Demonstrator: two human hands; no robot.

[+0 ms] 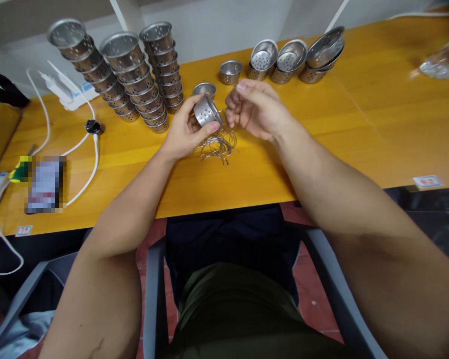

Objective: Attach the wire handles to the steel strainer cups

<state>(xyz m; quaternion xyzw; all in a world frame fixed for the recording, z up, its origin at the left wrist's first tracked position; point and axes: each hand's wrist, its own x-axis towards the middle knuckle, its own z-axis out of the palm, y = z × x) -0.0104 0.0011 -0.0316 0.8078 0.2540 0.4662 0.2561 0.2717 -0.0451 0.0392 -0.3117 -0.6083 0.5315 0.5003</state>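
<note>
My left hand (185, 128) is closed round a small perforated steel cup (206, 111), held tilted above the yellow table (322, 144). My right hand (256, 107) is just to the right of the cup, fingers pinched on a thin wire piece at the cup's rim. Right below both hands lies a loose pile of bent wire handles (219, 145) on the table.
Three leaning stacks of the same steel cups (132, 75) stand at the back left. Two single cups (230, 72) and several stacked cups (295, 60) sit at the back. A white power strip (69, 92), cables and a phone (45, 183) lie at the left.
</note>
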